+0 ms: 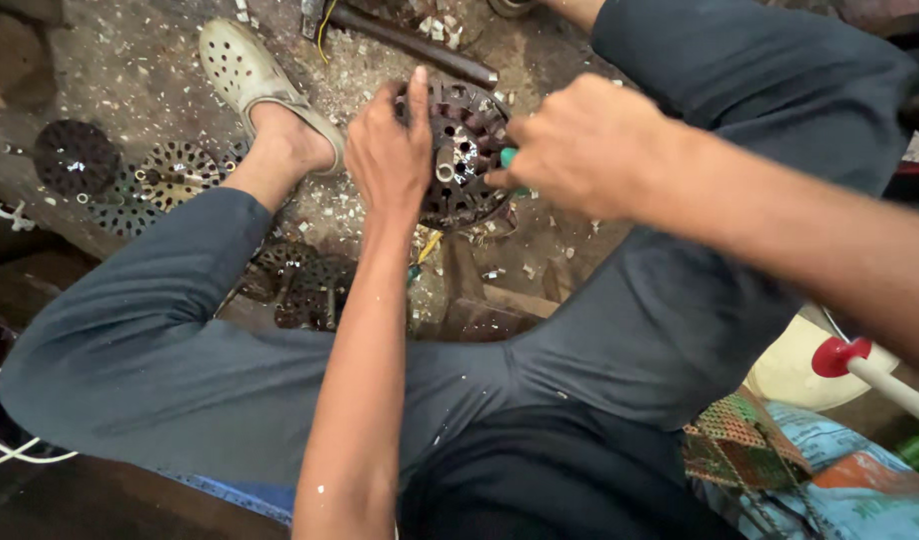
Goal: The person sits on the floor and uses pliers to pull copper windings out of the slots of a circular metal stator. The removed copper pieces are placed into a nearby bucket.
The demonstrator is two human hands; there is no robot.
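Person seated low, knees spread, in grey-blue trousers, looking down at both bare hands. Left hand [388, 152] grips the left rim of a dark round slotted metal stator core [465, 150], thumb up over the top edge, fingers wrapped behind it; the core stands tilted on edge on the littered ground between the legs, just past a rusty wedge-shaped metal block [467, 290]. Right hand [578, 145] is clenched around a green-handled tool [507, 157] (only a bit of handle shows, tip hidden), pressed against the core's right side near its centre hole. Left foot in a cream perforated clog [250, 75] rests to the left of the core, near it. Perforated round metal discs [170, 172] lie well left on the floor, more under the left knee. A dark iron bar [420, 45] lies beyond the core. A red-capped white rod [865, 368] sits at lower right, over a patterned cloth [745, 440].
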